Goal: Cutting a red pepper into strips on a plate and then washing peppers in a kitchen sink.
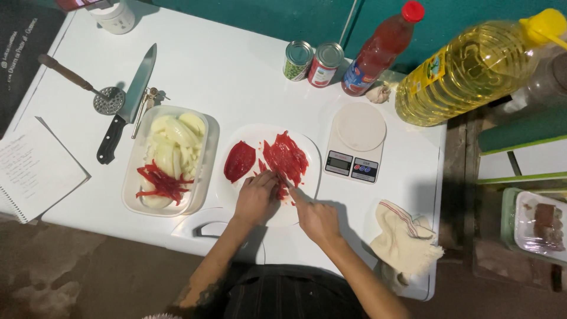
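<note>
On a white plate [307, 147] lie flat pieces of red pepper [286, 155] and another piece [239, 160] to their left. My left hand [257, 198] presses down on pepper strips at the plate's near side, fingers curled. My right hand [316, 218] grips a small knife whose blade meets the pepper beside my left fingers; the blade is mostly hidden. A white rectangular dish [133, 183] to the left holds sliced onion [171, 142] and red pepper strips [160, 183].
A big black-handled knife [127, 106], a masher [88, 88], a notebook [32, 168], a kitchen scale [355, 142], two cans [312, 61], a red sauce bottle [381, 50], an oil bottle [472, 68], garlic [378, 93], and a cloth [404, 236] share the white table [236, 65].
</note>
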